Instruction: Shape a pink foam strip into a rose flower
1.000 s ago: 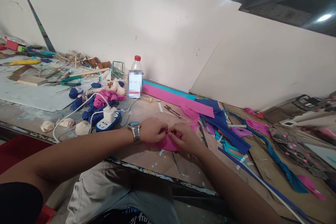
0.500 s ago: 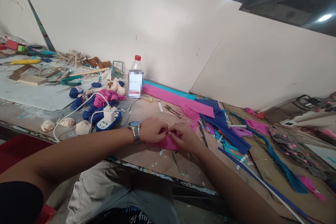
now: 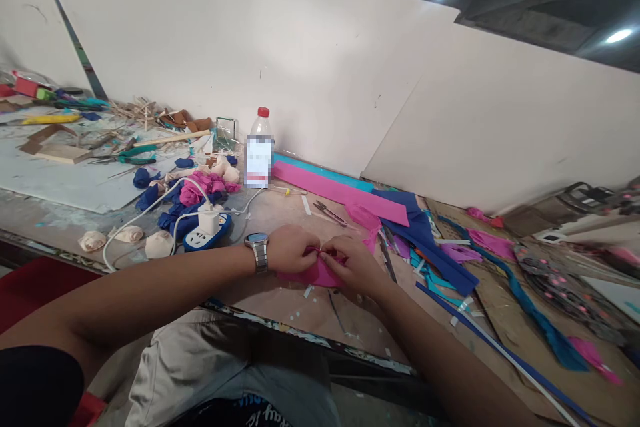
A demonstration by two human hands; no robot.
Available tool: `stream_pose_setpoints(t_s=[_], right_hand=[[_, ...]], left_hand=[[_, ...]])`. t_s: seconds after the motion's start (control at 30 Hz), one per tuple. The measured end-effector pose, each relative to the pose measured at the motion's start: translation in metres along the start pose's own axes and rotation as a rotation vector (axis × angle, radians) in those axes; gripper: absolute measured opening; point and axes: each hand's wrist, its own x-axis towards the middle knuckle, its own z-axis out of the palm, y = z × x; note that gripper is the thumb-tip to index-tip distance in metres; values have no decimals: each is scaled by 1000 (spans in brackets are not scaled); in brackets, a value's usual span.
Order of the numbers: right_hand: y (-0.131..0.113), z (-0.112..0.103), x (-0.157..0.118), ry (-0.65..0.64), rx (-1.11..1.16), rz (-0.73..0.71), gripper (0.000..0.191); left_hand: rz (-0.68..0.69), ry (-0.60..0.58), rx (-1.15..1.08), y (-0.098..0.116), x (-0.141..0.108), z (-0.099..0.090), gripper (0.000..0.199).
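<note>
– Why pinch the thin, magenta, paper-like sheet (image 3: 313,273) with both left hand (image 3: 290,248) and right hand (image 3: 356,261)?
– Perhaps to steady its upper edge, near the front of the flat brown tabletop (image 3: 287,300).

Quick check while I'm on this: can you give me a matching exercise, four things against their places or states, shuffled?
Things:
1. Wristwatch
2. Bottle
3. White plug
4. Pink piece nearest the person

Places or states:
A. On the blue-and-white power strip
B. At the fingertips of the left hand and right hand
C. Worn on the left arm
D. Upright, with a red cap

Pairs: 1-C, 2-D, 3-A, 4-B
</note>
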Motion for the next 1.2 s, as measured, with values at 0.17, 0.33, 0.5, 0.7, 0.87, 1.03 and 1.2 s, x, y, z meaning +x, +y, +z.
stream_pose_setpoints(t_s=[0.17, 0.33, 0.5, 0.7, 0.87, 1.03, 1.2], right_hand=[[2, 0, 0, 12, -13, -14, 11], [0, -2, 1, 21, -12, -21, 10], [-1, -2, 1, 44, -19, 12, 9], [-1, -2, -1, 63, -7, 28, 7], [-4, -4, 0, 81, -2, -40, 6], [-5, -4, 1, 101, -10, -54, 8], [-5, -3, 1, 110, -15, -60, 9]], left_hand=[[-14, 2, -28, 0, 1, 0, 29], [-4, -9, -83, 1, 1, -3, 29], [-4, -17, -114, 2, 1, -4, 32], [-35, -56, -147, -1, 3, 2, 33], [-25, -65, -209, -3, 4, 4, 32], [5, -84, -261, -2, 3, 0, 30], [-11, -65, -287, -3, 3, 0, 39]])
